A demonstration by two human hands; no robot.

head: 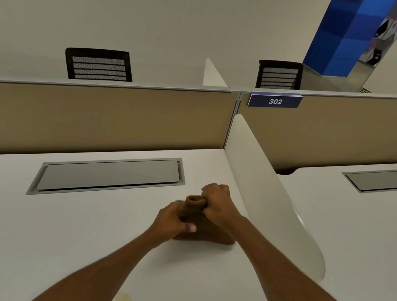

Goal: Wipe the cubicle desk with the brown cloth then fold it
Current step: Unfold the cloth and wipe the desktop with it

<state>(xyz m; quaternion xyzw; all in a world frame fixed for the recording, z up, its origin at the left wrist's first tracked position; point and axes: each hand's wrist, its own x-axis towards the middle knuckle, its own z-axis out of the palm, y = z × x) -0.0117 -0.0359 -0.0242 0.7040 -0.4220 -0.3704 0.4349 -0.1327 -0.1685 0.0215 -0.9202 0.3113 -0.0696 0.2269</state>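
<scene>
Brown cloth [202, 230], bunched, rests partly on the white cubicle desk [58, 232], its upper end lifted clear; it lies at about five o'clock from the grey rectangular metal cable hatch [109, 176] and just beside the white curved divider panel [270, 193], at its nine o'clock. Left hand [172, 219] is closed around the cloth's near part. Right hand [217, 205] is clenched on the rolled upper end.

The brown cloth [202, 230], bunched and partly rolled, rests on the white desk [53, 232], its upper end raised.
</scene>
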